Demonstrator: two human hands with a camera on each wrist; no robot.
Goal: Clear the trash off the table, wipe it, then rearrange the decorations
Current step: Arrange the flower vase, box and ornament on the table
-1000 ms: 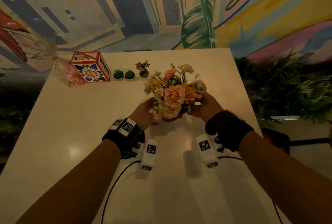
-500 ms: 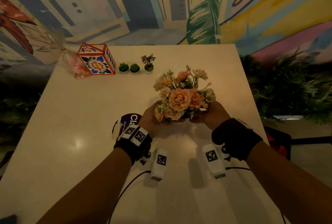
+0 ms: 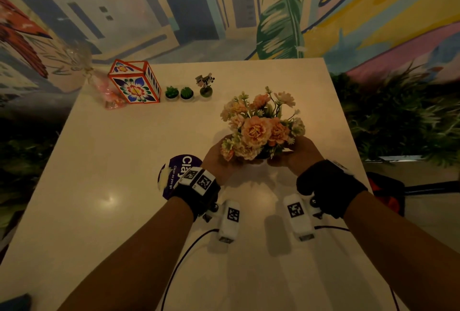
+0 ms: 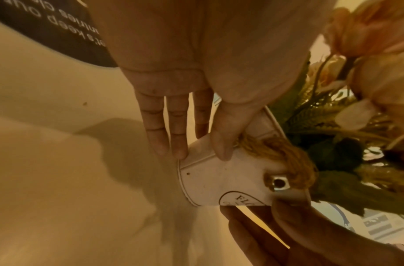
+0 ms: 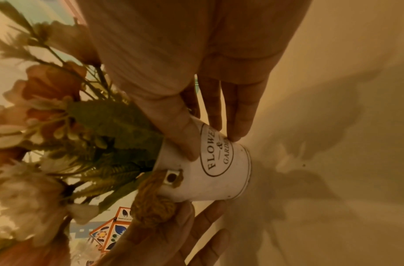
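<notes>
A white tin flower pot (image 4: 219, 180) marked "FLOWER & GARDEN" (image 5: 207, 176), with rope handles, holds peach artificial flowers (image 3: 256, 131). It stands upright at the middle right of the cream table (image 3: 99, 151). Its base is at or just above the tabletop; I cannot tell whether it touches. My left hand (image 3: 216, 161) pinches the pot's left side, thumb in front and fingers behind (image 4: 199, 153). My right hand (image 3: 296, 153) pinches the other side the same way (image 5: 213, 146).
A purple round disc (image 3: 174, 173) with white lettering lies by my left wrist. Along the far edge stand a cellophane-wrapped pink item (image 3: 109, 91), a painted box (image 3: 135, 84), two tiny green plants (image 3: 179, 92) and a small figurine plant (image 3: 206, 85). Greenery (image 3: 398, 116) borders the right side.
The purple disc, hidden under my left wrist a second ago, now shows beside it. Both hands keep their hold on the pot, which has barely shifted on the table.
</notes>
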